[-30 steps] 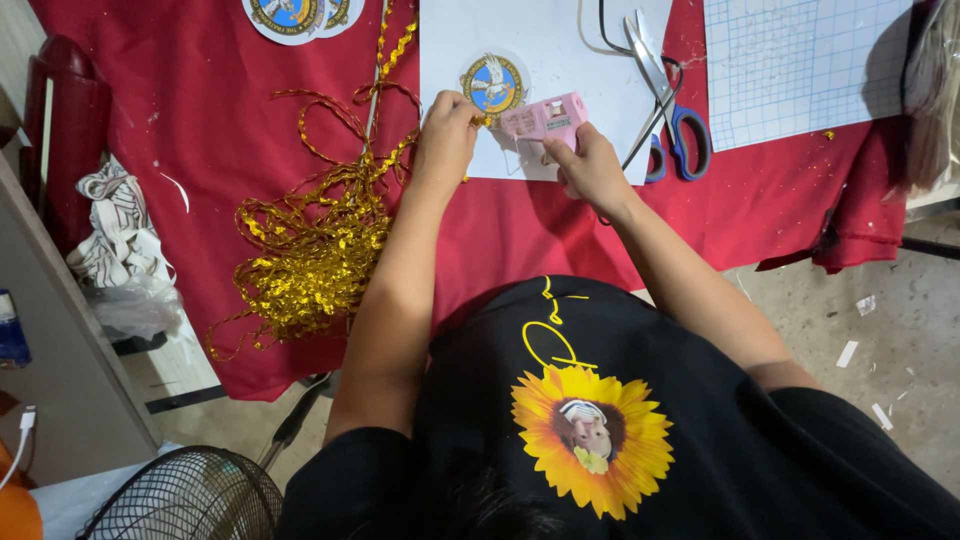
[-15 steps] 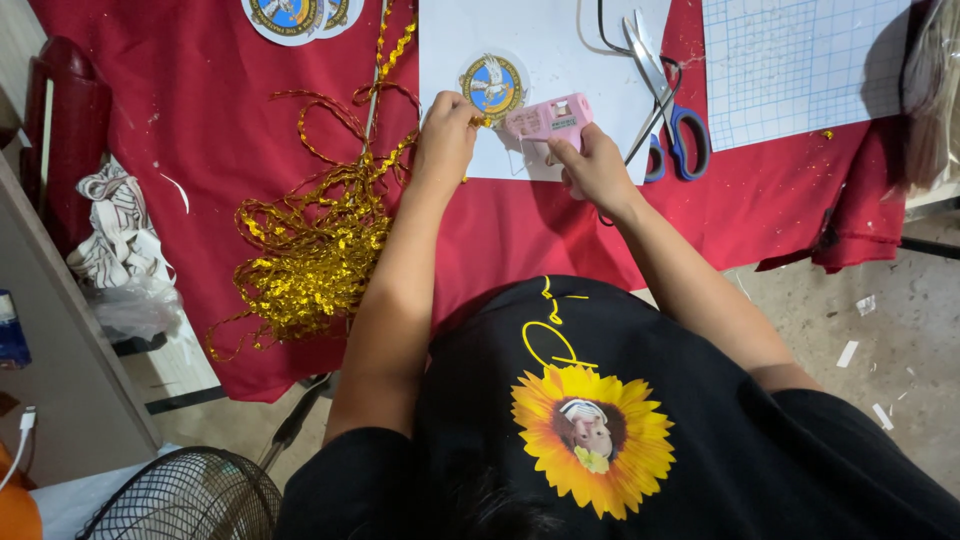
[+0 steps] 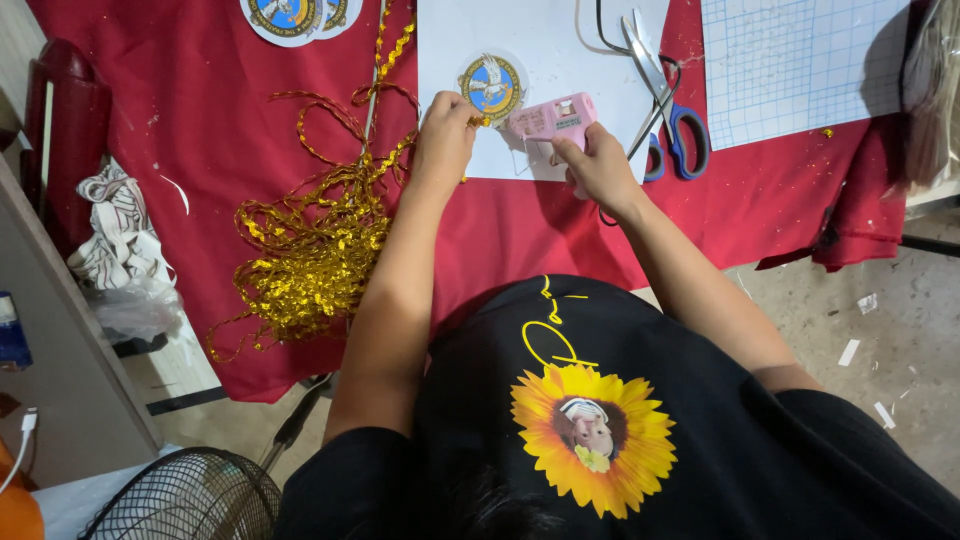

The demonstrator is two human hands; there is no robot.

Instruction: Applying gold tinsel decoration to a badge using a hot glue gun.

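Observation:
My right hand (image 3: pixel 600 165) grips a pink glue gun (image 3: pixel 550 118), its nozzle pointing left toward a round paper badge (image 3: pixel 491 84) with a bird picture, which lies on a white sheet (image 3: pixel 560 50). My left hand (image 3: pixel 443 135) pinches the end of a gold trim strand (image 3: pixel 478 121) at the badge's lower edge. The trim runs left into a tangled gold pile (image 3: pixel 310 255) on the red tablecloth (image 3: pixel 220 120).
Blue-handled scissors (image 3: pixel 672 110) lie right of the glue gun, beside a gridded cutting mat (image 3: pixel 800 60). More round badges (image 3: pixel 295 14) sit at the top. A dark red object (image 3: pixel 62 130), crumpled cloth (image 3: pixel 115 235) and a fan (image 3: pixel 190 500) are at the left.
The glue gun has shifted slightly left, closer to the badge. My left hand stays at the badge's edge with the gold trim.

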